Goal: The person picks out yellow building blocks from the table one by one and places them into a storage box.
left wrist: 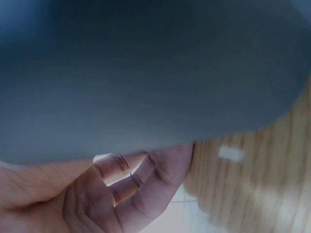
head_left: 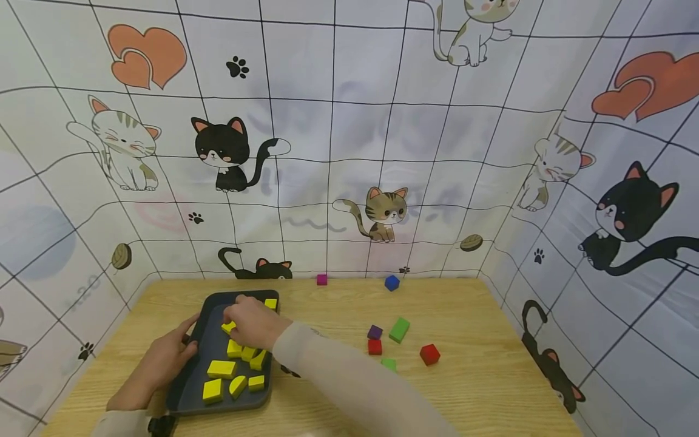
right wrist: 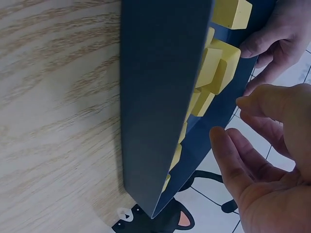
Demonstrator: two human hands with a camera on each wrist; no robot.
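Observation:
A dark grey tray (head_left: 187, 382) lies at the left of the table, with several yellow blocks (head_left: 221, 369) scattered in it. Some are rectangular; one has a rounded side. My left hand (head_left: 164, 361) holds the tray's left side, its thumb at the rim. In the left wrist view, the fingers (left wrist: 155, 184) bend below the tray's blurred side. Over the tray's far half hovers my right hand (head_left: 253, 321), near a yellow block (head_left: 228, 328). In the right wrist view, thumb and fingertips of this right hand (right wrist: 265, 160) stand apart with nothing between them.
Right of the tray lie a purple cube (head_left: 374, 332), a red cube (head_left: 374, 346), another red cube (head_left: 429, 354), a green block (head_left: 399, 329) and a green piece (head_left: 389, 364) partly behind my sleeve. A magenta cube (head_left: 322, 280) and a blue block (head_left: 392, 283) sit by the back wall.

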